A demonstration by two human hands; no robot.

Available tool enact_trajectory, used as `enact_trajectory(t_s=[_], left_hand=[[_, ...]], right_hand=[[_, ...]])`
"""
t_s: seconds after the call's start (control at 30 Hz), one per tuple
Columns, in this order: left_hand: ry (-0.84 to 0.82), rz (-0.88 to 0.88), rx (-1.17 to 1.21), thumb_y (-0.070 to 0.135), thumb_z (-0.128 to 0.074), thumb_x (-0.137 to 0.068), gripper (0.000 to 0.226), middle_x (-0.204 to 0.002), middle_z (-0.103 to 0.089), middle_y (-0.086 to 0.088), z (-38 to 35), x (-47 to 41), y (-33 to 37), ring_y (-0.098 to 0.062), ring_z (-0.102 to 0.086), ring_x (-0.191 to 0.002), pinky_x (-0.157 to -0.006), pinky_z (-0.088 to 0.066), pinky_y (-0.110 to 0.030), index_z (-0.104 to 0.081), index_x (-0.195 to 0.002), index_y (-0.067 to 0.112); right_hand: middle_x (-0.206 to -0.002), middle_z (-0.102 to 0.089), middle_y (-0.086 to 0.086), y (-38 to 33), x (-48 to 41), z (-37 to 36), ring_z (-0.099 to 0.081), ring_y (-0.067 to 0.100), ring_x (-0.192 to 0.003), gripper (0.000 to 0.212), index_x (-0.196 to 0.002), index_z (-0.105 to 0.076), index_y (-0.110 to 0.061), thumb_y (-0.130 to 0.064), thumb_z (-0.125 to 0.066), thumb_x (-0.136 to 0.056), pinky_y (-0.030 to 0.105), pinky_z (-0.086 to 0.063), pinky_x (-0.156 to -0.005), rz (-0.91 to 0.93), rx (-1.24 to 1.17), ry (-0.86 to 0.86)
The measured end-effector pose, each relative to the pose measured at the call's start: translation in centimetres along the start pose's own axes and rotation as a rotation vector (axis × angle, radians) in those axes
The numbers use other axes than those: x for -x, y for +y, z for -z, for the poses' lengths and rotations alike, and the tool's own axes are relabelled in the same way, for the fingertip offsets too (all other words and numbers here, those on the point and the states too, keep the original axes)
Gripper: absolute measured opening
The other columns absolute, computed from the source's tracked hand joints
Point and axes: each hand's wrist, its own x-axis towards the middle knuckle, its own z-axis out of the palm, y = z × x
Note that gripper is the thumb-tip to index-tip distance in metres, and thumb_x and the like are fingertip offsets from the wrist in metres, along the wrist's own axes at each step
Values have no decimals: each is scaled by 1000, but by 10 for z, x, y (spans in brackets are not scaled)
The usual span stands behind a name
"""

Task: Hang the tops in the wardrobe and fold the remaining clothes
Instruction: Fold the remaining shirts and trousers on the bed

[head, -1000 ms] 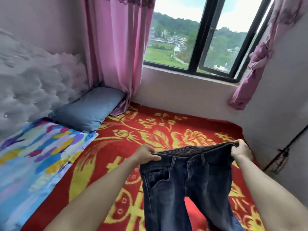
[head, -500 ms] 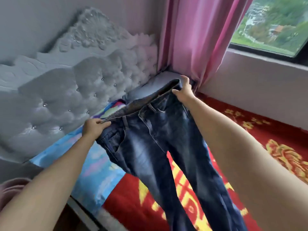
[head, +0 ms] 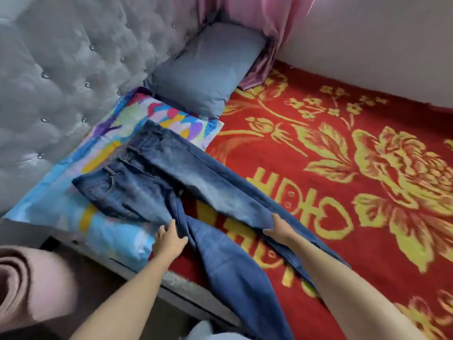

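Note:
A pair of dark blue jeans (head: 157, 177) lies spread on the bed. Its waist rests on a colourful pillow (head: 61, 207), and its two legs run toward me over the red and yellow flowered blanket (head: 343, 192). My left hand (head: 169, 241) grips bunched fabric on the nearer leg, just below the crotch. On the farther leg, around knee height, my right hand (head: 279, 229) holds the denim with its fingers tucked under the cloth. The nearer leg hangs over the bed's front edge.
A grey-blue pillow (head: 208, 67) lies behind the colourful one, against the grey tufted headboard (head: 61, 69). A pink curtain (head: 277, 25) hangs in the corner by the wall. A rolled pink thing (head: 24, 285) sits at lower left, beside the bed's edge (head: 186, 290).
The jeans were held up in the air by the waistband. They now lie flat on the bed, and both hands have shifted from the waistband down to the legs.

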Motion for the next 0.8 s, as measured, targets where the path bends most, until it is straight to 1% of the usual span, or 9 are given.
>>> enact_trajectory(t_s=[0.1, 0.2, 0.3, 0.37, 0.47, 0.53, 0.63, 0.73, 0.8], left_hand=[[-129, 43, -20, 33, -60, -86, 67, -141, -35, -18, -55, 13, -7, -37, -35, -129, -104, -31, -37, -30, -144, 17], [-238, 112, 100, 20, -61, -88, 59, -139, -42, -23, -108, 21, -9, -36, -39, -128, -101, -33, -35, -36, -139, 4], [-287, 224, 249, 11, -61, -88, 65, -146, -34, -22, -154, 24, -17, -33, -34, -134, -106, -29, -36, -28, -142, -4], [-279, 283, 317, 9, -60, -89, 59, -142, -40, -22, -178, 23, -20, -34, -41, -129, -103, -33, -38, -32, -138, -6], [-238, 334, 451, 10, -61, -88, 28, -120, -57, -19, -207, 20, -19, -36, -55, -110, -89, -42, -41, -46, -112, 7], [-180, 383, 530, 18, -67, -82, 34, -115, -59, -15, -219, 13, -21, -36, -58, -105, -86, -45, -43, -47, -105, 6], [-52, 470, 632, 16, -69, -81, 44, -119, -59, -18, -235, 1, -17, -34, -58, -106, -91, -45, -46, -50, -114, -5], [27, 485, 673, 8, -65, -84, 40, -119, -57, -22, -238, -4, -5, -36, -57, -108, -87, -45, -39, -51, -115, -13], [28, 464, 732, 6, -65, -85, 36, -115, -59, -20, -236, -3, 5, -34, -59, -104, -81, -45, -36, -52, -113, -13]], right_hand=[[-137, -46, 16, 52, 14, -49, -50, 28, -119, 60, -141, -31, -8, -23, -56, -89, 28, -41, -87, -109, -85, -34], [-140, -43, 16, 112, 25, -107, -45, 29, -126, 58, -141, -32, -8, -24, -56, -90, 30, -38, -95, -199, -117, -91], [-140, -37, 15, 160, 40, -155, -39, 32, -128, 59, -143, -29, -15, -28, -54, -91, 34, -36, -101, -330, -152, -110], [-139, -35, 14, 183, 42, -170, -36, 32, -128, 58, -142, -30, -17, -29, -54, -91, 36, -35, -103, -375, -171, -51], [-141, -34, 17, 215, 28, -165, -35, 34, -129, 61, -143, -29, -11, -28, -57, -91, 38, -33, -103, -442, -244, 142], [-141, -36, 21, 233, 8, -143, -35, 37, -129, 64, -142, -30, -6, -28, -60, -90, 39, -30, -104, -478, -327, 322], [-144, -35, 24, 265, -36, -104, -33, 36, -133, 75, -143, -28, -1, -27, -67, -85, 39, -27, -109, -551, -598, 570], [-149, -30, 17, 287, -74, -79, -32, 29, -136, 89, -147, -19, -5, -30, -72, -80, 39, -27, -112, -631, -1053, 654], [-141, -41, 11, 289, -87, -68, -46, 23, -123, 86, -142, -27, -4, -31, -76, -76, 37, -38, -103, -754, -1328, 689]])
